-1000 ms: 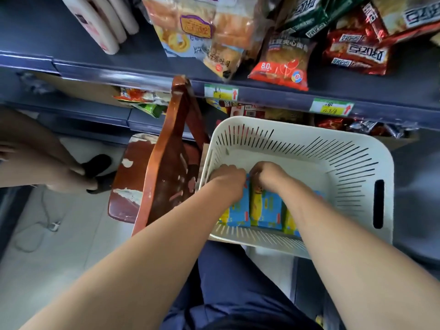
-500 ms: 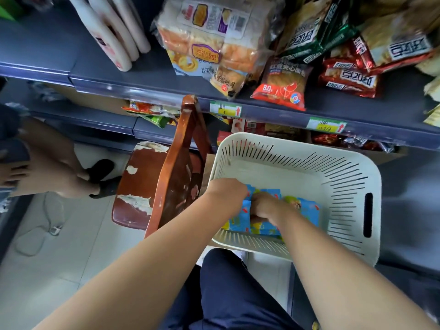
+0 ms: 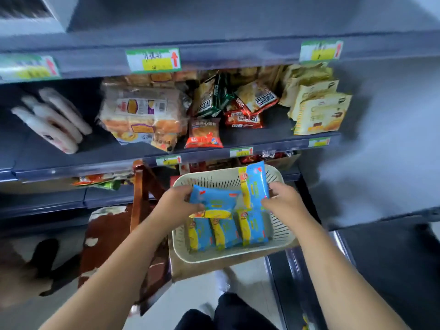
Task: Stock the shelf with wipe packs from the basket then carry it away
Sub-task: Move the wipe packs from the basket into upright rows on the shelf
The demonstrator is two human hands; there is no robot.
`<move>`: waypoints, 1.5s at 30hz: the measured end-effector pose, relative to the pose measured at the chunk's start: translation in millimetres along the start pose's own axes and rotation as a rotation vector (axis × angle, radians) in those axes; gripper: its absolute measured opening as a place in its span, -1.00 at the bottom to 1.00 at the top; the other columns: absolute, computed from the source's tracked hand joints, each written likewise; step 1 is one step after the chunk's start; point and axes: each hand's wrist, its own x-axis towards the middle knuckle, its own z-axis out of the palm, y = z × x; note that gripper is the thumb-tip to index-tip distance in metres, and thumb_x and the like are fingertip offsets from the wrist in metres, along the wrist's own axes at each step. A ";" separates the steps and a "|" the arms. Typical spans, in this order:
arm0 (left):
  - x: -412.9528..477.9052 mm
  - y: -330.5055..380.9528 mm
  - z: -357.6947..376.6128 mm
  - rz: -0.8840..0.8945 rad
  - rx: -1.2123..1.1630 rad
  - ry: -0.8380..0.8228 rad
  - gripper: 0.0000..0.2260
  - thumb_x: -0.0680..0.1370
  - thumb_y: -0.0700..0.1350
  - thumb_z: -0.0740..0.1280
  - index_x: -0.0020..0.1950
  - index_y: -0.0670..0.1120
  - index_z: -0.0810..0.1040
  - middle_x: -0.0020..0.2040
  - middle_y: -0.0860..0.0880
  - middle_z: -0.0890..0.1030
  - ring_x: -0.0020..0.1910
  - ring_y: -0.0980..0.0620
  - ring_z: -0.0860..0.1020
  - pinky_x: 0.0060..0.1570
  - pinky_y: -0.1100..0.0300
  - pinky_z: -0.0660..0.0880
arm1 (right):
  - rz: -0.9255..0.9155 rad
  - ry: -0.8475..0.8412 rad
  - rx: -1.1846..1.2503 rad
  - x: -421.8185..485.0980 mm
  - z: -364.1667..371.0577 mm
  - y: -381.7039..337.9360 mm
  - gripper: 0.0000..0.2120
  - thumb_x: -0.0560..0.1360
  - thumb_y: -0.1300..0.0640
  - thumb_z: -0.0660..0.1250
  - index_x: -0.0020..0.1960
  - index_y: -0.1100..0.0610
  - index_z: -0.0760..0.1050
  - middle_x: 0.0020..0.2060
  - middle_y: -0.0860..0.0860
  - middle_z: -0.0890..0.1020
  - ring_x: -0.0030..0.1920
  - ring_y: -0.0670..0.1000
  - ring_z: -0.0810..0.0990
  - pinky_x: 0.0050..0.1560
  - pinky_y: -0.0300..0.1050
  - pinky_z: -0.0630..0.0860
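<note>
Currently: left hand [image 3: 176, 206] grips one blue-and-yellow wipe pack [image 3: 215, 202], held flat above the basket [image 3: 279, 225]. Right hand [image 3: 287, 203] pinches a second pack [image 3: 253, 184] upright over the far rim. Three more packs [image 3: 226, 232] lie side by side along the basket's near edge. Shelf-edge price tags [image 3: 153, 60] carry red arrows; print on packs and tags is too blurred to read.

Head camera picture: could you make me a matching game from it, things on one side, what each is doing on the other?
Column one
1. left hand
2. right hand
3. basket
4. chair

Column two
A. holds three packs lying in a row
B. grips the upright pack
C. stands left of the basket
D. grips the crosswise pack

Pairs: 1-D, 2-B, 3-A, 4-C
</note>
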 end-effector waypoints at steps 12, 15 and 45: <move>-71.0 86.6 -41.3 0.305 -0.346 -0.084 -0.86 0.48 -0.29 0.53 0.00 -0.13 0.69 -0.18 0.07 0.76 -0.19 0.17 0.70 -0.21 0.25 0.63 | -0.336 0.367 0.091 -128.2 -109.9 -44.3 -0.74 0.52 0.37 0.42 0.12 0.11 0.69 -0.05 -0.03 0.75 -0.03 -0.05 0.71 0.20 0.07 0.61; -94.2 111.7 -35.5 0.383 -0.391 -0.143 -0.82 0.50 -0.32 0.50 0.07 -0.15 0.71 -0.07 -0.04 0.77 -0.07 -0.01 0.73 -0.03 0.10 0.68 | -0.374 0.440 0.060 -171.3 -135.0 -47.3 -0.70 0.52 0.37 0.42 0.09 0.02 0.71 -0.07 -0.12 0.75 -0.04 -0.08 0.71 0.21 0.06 0.61; -418.7 383.6 264.5 0.932 -0.452 -0.792 -0.75 0.49 -0.36 0.48 0.14 -0.18 0.70 0.05 -0.12 0.75 0.06 -0.13 0.72 0.16 -0.01 0.63 | -0.230 1.320 -0.060 -656.6 -364.8 161.2 -0.76 0.51 0.22 0.44 0.10 -0.04 0.72 -0.16 -0.37 0.66 -0.12 -0.35 0.61 0.03 -0.32 0.50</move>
